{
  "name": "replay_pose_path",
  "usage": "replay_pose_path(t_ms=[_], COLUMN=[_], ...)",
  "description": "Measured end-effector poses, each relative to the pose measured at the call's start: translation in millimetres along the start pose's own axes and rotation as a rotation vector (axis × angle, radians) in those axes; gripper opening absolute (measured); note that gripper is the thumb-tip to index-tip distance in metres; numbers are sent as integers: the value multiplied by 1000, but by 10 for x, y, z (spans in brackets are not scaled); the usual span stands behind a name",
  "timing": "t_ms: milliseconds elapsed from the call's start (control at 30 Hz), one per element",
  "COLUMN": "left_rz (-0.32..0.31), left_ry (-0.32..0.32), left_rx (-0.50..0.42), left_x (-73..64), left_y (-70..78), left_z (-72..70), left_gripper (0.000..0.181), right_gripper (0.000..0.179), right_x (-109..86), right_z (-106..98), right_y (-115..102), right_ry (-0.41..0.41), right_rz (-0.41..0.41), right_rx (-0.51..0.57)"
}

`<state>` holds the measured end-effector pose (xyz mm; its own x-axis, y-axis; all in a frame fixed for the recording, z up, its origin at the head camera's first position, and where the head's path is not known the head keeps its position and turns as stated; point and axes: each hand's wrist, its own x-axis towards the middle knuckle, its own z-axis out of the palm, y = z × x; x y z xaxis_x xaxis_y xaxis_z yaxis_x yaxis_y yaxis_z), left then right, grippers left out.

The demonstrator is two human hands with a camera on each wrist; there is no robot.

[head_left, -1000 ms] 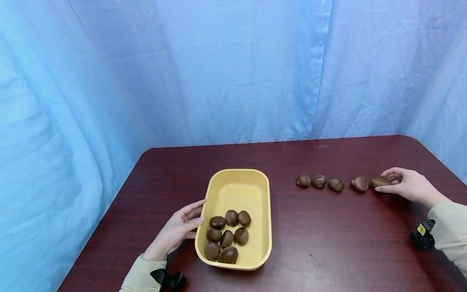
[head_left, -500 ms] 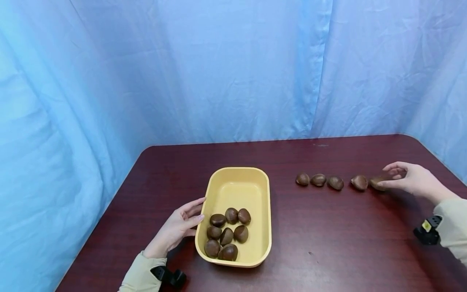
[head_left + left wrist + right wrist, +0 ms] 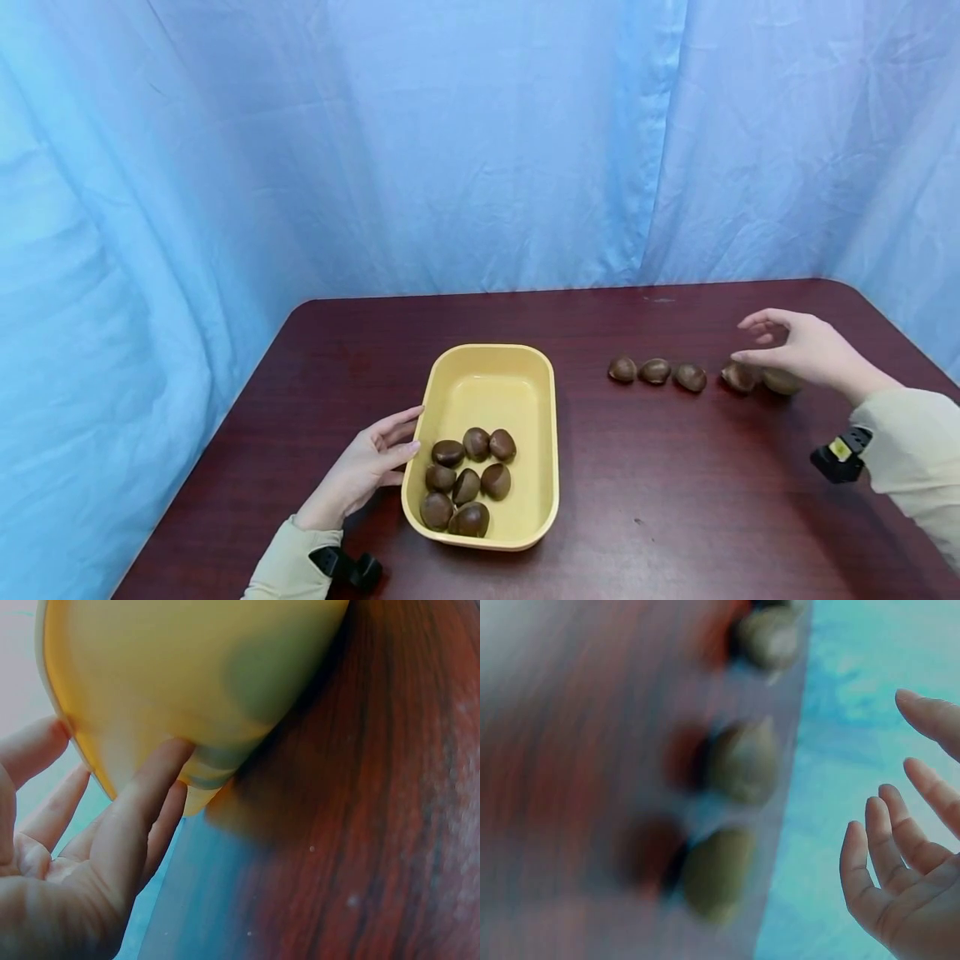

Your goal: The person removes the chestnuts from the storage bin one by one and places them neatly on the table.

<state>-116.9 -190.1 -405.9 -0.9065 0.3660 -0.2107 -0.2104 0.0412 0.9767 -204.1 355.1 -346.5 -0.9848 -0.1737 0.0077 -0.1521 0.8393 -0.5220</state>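
Note:
On the left, my left hand (image 3: 363,467) rests against the outer side of a yellow tray (image 3: 501,350), fingers spread and fairly straight at its wall and rim. In the left wrist view the fingertips (image 3: 176,750) touch the tray's wall. Several brown chestnuts (image 3: 466,486) lie in the tray's near half. At the right, my right hand (image 3: 802,350) hovers above the right end of a row of chestnuts, loosely curved and holding nothing. Beneath it are a chestnut (image 3: 739,379) and the end chestnut (image 3: 782,382), both partly covered. The right wrist view shows the spread fingers apart from the blurred chestnuts (image 3: 742,761).
The dark red wooden table (image 3: 637,483) has rounded far corners. Three more chestnuts (image 3: 656,372) of the row lie to the right of the tray. Blue curtains (image 3: 480,150) hang behind the table and at both sides. Each wrist carries a black camera (image 3: 840,458).
My right hand has let go of the end chestnut, risen, and moved left over the one beside it. My left hand, the tray and the row of chestnuts stay in place.

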Motion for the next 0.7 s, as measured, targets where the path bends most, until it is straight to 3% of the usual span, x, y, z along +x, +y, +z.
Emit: replay_pose_path(t_ms=[267, 700], left_rz=[-6, 3], left_ry=[0, -3], left_rx=[0, -8], left_x=[-4, 13], left_y=[-1, -7], left_z=[5, 27], left_gripper=[64, 64], right_gripper=[54, 43], right_x=[224, 575], right_z=[177, 650], right_y=[-618, -1723], right_ry=[-14, -92], right_rz=[-66, -243], right_rx=[104, 296])
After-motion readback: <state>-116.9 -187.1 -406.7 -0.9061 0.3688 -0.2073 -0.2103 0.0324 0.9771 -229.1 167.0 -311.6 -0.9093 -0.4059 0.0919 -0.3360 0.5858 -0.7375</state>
